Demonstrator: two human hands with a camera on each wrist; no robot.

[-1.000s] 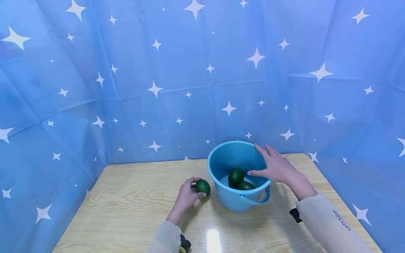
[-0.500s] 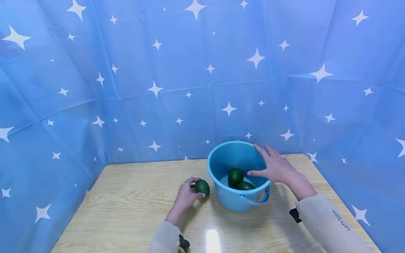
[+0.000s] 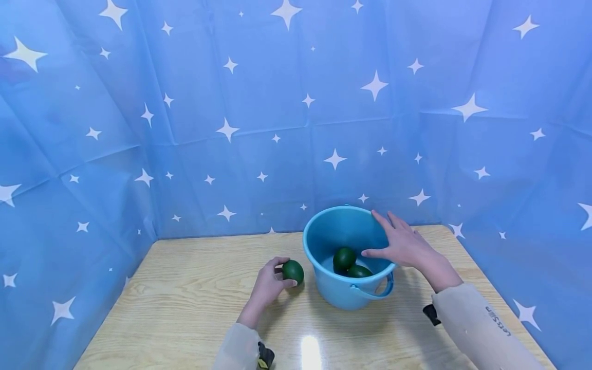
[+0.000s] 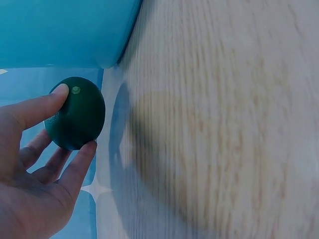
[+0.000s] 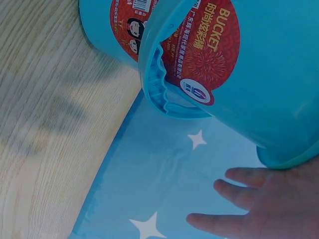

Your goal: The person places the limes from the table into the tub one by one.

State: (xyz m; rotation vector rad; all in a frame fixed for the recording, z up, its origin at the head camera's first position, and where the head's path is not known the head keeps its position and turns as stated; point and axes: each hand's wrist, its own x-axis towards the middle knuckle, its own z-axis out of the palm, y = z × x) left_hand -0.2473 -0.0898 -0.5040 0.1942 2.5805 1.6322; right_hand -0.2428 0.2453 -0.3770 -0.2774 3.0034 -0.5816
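My left hand (image 3: pixel 268 283) pinches a dark green avocado (image 3: pixel 293 273) between thumb and fingertips, just left of the blue bucket (image 3: pixel 330 290). In the left wrist view the egg-shaped avocado (image 4: pixel 77 117) shows a pale stem spot, and its shadow falls on the table apart from it. Across the bucket's right rim lies my right hand (image 3: pixel 407 244), thumb on the inner side. The right wrist view has its fingers (image 5: pixel 219 224) straight and spread outside the bucket (image 5: pixel 264 69). Two more green avocados (image 3: pixel 344 258) lie in the bottom of the bucket, one partly hidden by the front wall.
Both hands work over a light wooden table (image 3: pixel 185 298). A blue star-patterned cloth (image 3: pixel 259 113) hangs behind it and along both sides. The bucket's handle (image 3: pixel 376 294) hangs down at its front right.
My left hand has drifted slightly left and up with the avocado, a little farther from the bucket. The right hand and the bucket have stayed put.
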